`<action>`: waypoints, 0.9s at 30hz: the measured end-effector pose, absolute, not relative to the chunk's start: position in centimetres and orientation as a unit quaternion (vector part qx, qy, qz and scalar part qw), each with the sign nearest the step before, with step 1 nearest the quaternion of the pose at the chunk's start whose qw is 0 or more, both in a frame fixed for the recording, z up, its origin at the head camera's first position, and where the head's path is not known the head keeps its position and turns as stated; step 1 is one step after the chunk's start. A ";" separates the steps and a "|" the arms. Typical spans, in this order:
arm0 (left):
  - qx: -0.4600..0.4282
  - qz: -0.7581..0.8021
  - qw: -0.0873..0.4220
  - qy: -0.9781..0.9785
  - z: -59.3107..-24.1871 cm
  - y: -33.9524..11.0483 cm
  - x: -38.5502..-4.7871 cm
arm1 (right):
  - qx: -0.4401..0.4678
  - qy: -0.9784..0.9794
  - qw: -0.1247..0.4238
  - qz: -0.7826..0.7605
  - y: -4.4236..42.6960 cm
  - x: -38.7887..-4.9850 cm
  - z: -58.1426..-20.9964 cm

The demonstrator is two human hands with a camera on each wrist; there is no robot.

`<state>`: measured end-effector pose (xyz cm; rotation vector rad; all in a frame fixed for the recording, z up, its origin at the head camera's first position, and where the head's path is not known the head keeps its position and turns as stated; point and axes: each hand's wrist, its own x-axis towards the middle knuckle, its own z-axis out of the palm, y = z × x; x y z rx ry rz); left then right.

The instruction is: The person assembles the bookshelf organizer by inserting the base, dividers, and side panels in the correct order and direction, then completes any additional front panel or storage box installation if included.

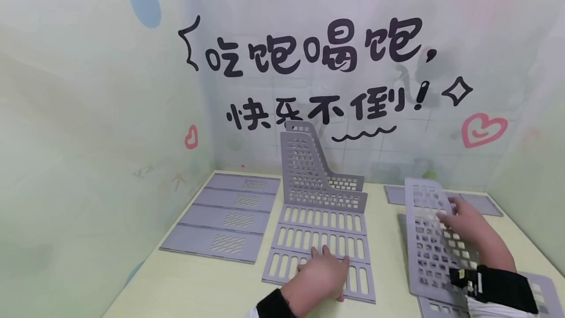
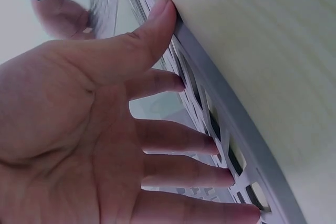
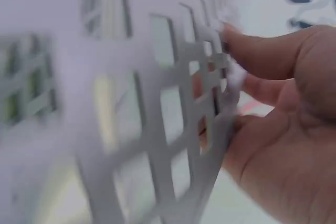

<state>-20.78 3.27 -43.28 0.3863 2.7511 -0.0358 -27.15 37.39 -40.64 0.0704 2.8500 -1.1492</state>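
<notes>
Grey grid-hole panel stands roughly upright, tilted, over on the right, pinched by the right hand. Nearest slotted grey strip lies flat mid-table, left hand touching it.

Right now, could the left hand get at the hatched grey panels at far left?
Probably yes: the left hand, fingers spread, rests on the slotted panels, and nothing upright stands between it and the hatched panels, just flat panel and tabletop.

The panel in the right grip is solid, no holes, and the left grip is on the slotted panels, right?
Not quite: the panel in the right grip is full of holes, as the right wrist view shows. The left grip is on the slotted panels.
</notes>
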 end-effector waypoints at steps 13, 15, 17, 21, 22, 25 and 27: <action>0.150 -0.043 0.180 0.971 -42.8 3.5 -20.9 | -0.034 0.872 -0.293 -0.391 29.0 -27.4 -37.8; 0.153 -0.039 0.180 0.971 -42.8 3.5 -20.9 | -0.037 0.865 -0.295 -0.403 28.4 -27.5 -38.0; 0.152 -0.034 0.182 0.971 -42.8 3.5 -20.9 | -0.044 0.864 -0.288 -0.411 28.0 -27.5 -38.1; 0.153 -0.036 0.185 0.970 -42.7 3.5 -20.9 | -0.060 0.866 -0.280 -0.410 27.6 -27.5 -38.3; 0.152 -0.037 0.186 0.970 -42.7 3.5 -20.9 | -0.063 0.866 -0.279 -0.410 27.6 -27.5 -38.3; 0.152 -0.040 0.188 0.969 -42.6 3.5 -20.9 | -0.069 0.864 -0.282 -0.410 27.5 -27.6 -38.6; 0.153 -0.043 0.190 0.969 -42.6 3.6 -20.9 | -0.070 0.863 -0.285 -0.411 27.5 -27.6 -38.7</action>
